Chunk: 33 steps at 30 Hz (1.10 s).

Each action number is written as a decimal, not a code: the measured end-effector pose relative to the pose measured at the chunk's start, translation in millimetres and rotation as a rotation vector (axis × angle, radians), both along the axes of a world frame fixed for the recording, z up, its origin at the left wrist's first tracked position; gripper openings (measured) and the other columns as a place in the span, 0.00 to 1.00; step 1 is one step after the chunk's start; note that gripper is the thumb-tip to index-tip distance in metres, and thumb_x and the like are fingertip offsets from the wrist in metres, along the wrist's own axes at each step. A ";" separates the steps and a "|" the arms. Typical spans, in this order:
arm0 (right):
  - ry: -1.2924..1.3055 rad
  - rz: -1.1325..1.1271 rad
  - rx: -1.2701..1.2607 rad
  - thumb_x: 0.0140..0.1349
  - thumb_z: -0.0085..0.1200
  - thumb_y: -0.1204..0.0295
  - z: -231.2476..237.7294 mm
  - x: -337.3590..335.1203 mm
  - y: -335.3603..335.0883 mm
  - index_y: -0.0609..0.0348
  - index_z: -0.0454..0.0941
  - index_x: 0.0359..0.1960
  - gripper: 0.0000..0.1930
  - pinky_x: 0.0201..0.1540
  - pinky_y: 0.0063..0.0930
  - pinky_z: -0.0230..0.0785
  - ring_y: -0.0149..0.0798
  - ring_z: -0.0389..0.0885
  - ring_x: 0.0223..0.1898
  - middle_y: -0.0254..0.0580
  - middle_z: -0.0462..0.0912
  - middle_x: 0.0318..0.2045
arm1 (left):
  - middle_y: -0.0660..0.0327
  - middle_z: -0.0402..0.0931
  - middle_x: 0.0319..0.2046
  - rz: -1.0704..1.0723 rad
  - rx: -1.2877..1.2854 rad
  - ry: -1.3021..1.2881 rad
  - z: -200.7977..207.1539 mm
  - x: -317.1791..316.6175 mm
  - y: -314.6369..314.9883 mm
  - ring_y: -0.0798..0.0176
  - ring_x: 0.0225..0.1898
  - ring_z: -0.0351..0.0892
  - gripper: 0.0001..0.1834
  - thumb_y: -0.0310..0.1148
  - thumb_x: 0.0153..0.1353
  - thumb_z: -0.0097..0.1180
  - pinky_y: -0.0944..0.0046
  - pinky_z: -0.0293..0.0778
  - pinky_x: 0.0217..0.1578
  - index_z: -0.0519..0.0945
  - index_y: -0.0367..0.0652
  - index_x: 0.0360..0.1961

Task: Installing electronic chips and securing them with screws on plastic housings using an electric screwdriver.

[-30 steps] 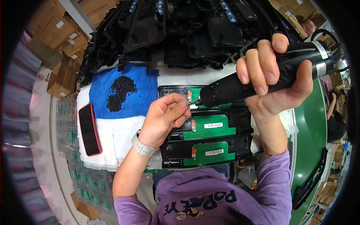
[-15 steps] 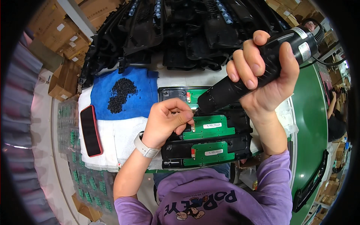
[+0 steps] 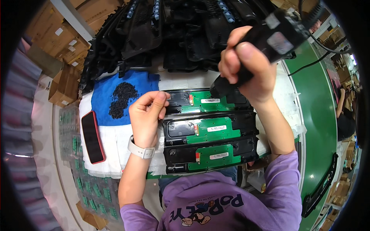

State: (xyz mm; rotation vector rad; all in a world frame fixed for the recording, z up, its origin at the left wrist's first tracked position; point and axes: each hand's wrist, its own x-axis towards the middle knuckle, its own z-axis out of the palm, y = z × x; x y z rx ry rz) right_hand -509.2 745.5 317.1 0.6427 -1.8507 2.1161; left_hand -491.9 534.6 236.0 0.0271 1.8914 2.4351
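My right hand [image 3: 252,75] is wrapped round a black electric screwdriver [image 3: 266,40], a little blurred, its tip over the right part of the farthest panel. Three black plastic panels [image 3: 177,127] lie in rows before me. Each carries a green circuit board [image 3: 227,134] with a white label and a small red part. At the left end of the farthest panel is my left hand [image 3: 146,113], thumb and fingers pinched together; what they hold, if anything, is hidden. Left of that hand, a heap of tiny black screws [image 3: 122,100] lies on a blue cloth [image 3: 102,86].
A red-edged phone [image 3: 92,136] lies on the white covering at left. Black plastic housings [image 3: 185,34] are piled at the back. A cord [image 3: 312,63] hangs from the screwdriver's side. Green boards in clear trays [image 3: 90,188] stand lower left; cardboard boxes [image 3: 63,84] stand beyond.
My left hand has moved left, away from the boards, still pinched. My right hand has shifted left with the screwdriver, whose tip has moved farther back. The farthest board is now more exposed.
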 end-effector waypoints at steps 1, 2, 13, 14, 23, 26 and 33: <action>-0.023 -0.034 0.022 0.55 0.47 0.68 -1.8 -0.6 -3.4 0.63 0.65 0.34 0.11 0.16 0.22 0.57 0.28 0.61 0.10 0.35 0.65 0.13 | 0.62 0.75 0.24 -0.013 0.006 -0.003 -1.8 -1.7 -2.3 0.78 0.18 0.63 0.07 0.28 0.57 0.55 0.79 0.58 0.19 0.78 0.33 0.32; -0.027 -0.020 0.037 0.54 0.49 0.68 -4.1 -1.8 -4.7 0.64 0.65 0.34 0.12 0.16 0.22 0.57 0.28 0.61 0.10 0.36 0.66 0.12 | 0.62 0.75 0.24 -0.026 0.013 -0.006 -3.6 -3.0 -3.0 0.78 0.18 0.65 0.07 0.28 0.57 0.55 0.79 0.59 0.20 0.78 0.33 0.32; -0.027 -0.041 0.004 0.51 0.53 0.70 -12.3 -8.4 -9.8 0.64 0.67 0.30 0.10 0.14 0.20 0.57 0.28 0.64 0.10 0.36 0.68 0.12 | 0.60 0.77 0.27 -0.031 -0.074 0.048 -7.1 -7.3 0.1 0.75 0.24 0.73 0.08 0.26 0.58 0.53 0.78 0.65 0.25 0.77 0.34 0.37; -0.027 -0.040 0.003 0.51 0.53 0.70 -12.1 -9.1 -10.8 0.64 0.67 0.30 0.10 0.14 0.20 0.57 0.28 0.64 0.10 0.36 0.68 0.12 | 0.61 0.77 0.27 -0.008 -0.104 0.061 -7.8 -8.5 -0.3 0.75 0.24 0.72 0.08 0.26 0.58 0.52 0.78 0.65 0.25 0.77 0.34 0.37; 0.065 -0.056 0.052 0.50 0.54 0.73 -16.2 -12.6 -16.5 0.63 0.69 0.21 0.08 0.13 0.16 0.55 0.24 0.65 0.10 0.33 0.69 0.10 | 0.62 0.76 0.27 -0.088 -0.033 -0.051 -15.2 -11.8 0.7 0.76 0.23 0.71 0.08 0.28 0.59 0.52 0.79 0.64 0.25 0.76 0.34 0.37; 0.090 -0.042 0.079 0.50 0.56 0.73 -17.4 -12.0 -18.5 0.62 0.69 0.21 0.08 0.13 0.16 0.55 0.23 0.66 0.10 0.32 0.69 0.10 | 0.62 0.77 0.27 -0.095 -0.070 -0.038 -15.8 -11.0 -0.7 0.76 0.24 0.72 0.07 0.26 0.58 0.52 0.79 0.64 0.25 0.76 0.34 0.37; -0.030 0.115 -0.038 0.55 0.48 0.65 -10.4 -4.7 -1.6 0.61 0.66 0.36 0.13 0.16 0.23 0.56 0.26 0.61 0.11 0.33 0.66 0.14 | 0.59 0.77 0.29 -0.106 -0.060 -0.016 -7.3 -4.3 2.6 0.73 0.26 0.75 0.08 0.24 0.57 0.52 0.77 0.68 0.27 0.76 0.34 0.38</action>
